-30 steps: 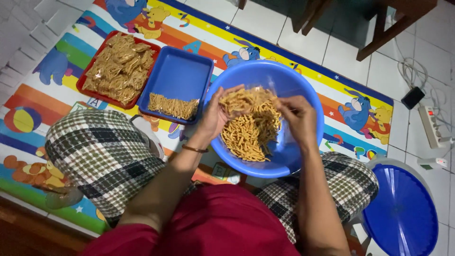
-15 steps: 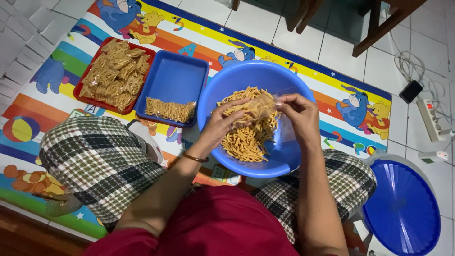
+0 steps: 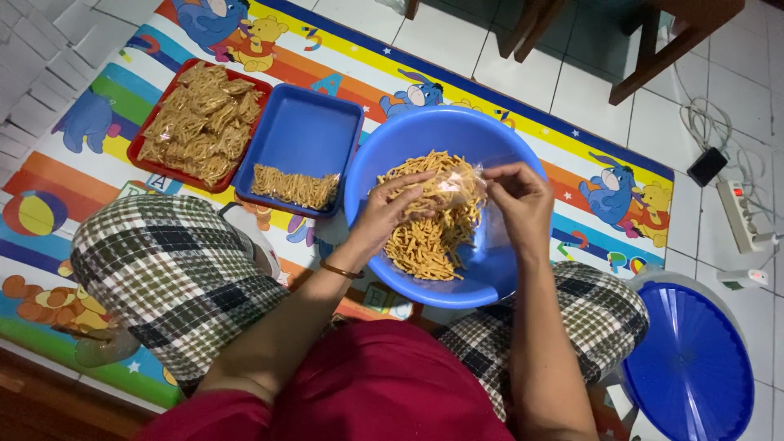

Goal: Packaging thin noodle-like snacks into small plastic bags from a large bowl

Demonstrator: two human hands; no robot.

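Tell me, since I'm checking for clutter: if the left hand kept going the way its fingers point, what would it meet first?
Probably the clear bag of snack sticks that the left hand already touches, then the right hand; depth is unclear.

— From my end the basin (image 3: 498,278) reads as glossy blue plastic, and the bag (image 3: 457,186) is thin clear film, shiny.

— Same here. I see dry, rough sticks (image 3: 425,241), a smooth printed mat (image 3: 98,122), and matt checked cloth (image 3: 163,269) over the knees.
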